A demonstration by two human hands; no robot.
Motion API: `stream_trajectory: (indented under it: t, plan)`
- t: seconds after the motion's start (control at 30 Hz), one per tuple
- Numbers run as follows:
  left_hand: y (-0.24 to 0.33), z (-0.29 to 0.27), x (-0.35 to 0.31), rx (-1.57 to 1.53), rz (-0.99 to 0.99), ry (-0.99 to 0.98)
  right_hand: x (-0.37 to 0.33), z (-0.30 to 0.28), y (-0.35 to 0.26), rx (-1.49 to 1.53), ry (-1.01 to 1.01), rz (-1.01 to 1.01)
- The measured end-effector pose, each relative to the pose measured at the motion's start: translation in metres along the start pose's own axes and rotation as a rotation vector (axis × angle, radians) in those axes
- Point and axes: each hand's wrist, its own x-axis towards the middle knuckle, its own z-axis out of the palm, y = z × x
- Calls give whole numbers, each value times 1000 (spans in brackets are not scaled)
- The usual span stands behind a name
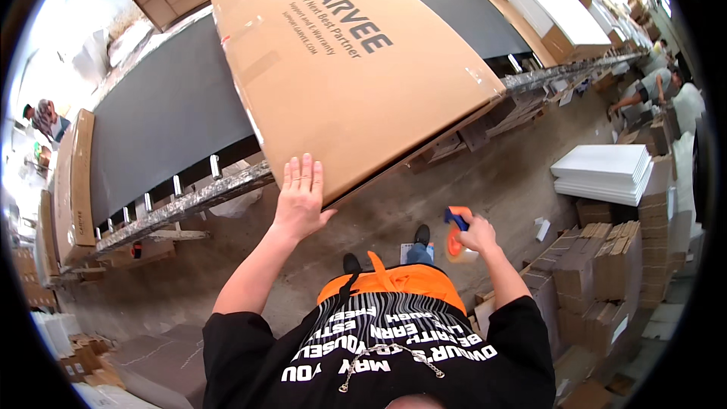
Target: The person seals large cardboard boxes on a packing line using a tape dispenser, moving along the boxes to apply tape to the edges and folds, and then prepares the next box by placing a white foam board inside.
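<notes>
A large flat brown cardboard box (pixel 341 98) with dark printing lies across the conveyor, its near edge jutting out toward me. On its near left corner my left hand (pixel 301 201) rests flat, fingers stretched out and thumb off to the side. An orange and blue tape dispenser (pixel 454 244) is in the grip of my right hand (pixel 478 234), held low and apart from the box, right of my body. The dispenser is slightly blurred. Short strips of clear tape show along the box's left edge and at its right corner.
The black conveyor belt (pixel 166 117) has a worn metal side rail (pixel 182 203). Another box (pixel 73 182) stands on it at left; an open carton with white panels (pixel 556 4) sits at right. White foam sheets (pixel 602 170) and flattened cartons (pixel 583 261) are stacked right. People are farther off.
</notes>
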Motion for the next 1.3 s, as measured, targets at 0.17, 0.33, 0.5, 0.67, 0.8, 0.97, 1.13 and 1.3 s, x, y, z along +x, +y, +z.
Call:
stream_trajectory:
  t: [0.17,0.33,0.5,0.67,0.8,0.97,1.13,1.3]
  plan:
    - [-21,19,-5,-121,29,111,-62,-121,-175,118,449,-591]
    - [-10,10,8,-357,-115,193,-55,-185,-304,-56,521,-673]
    - [-16,27,1,-299,-176,262,20,-158,-381,-406,80,-651]
    - [-22,22,-10,-256,-115,272,-29,-134,-328,-343,31,-684]
    - [-27,31,-17,-214,-90,352,-76,-102,-283,-296,26,-631]
    - [-37,24,-27,-231,-108,288,-97,-83,-268,-270,-63,-597]
    - [-34,11,-19,-237,-108,237,-127,-72,-245,-245,-3,-482]
    - [-34,9,-14,-245,-84,224,-67,-35,-258,-248,82,-556]
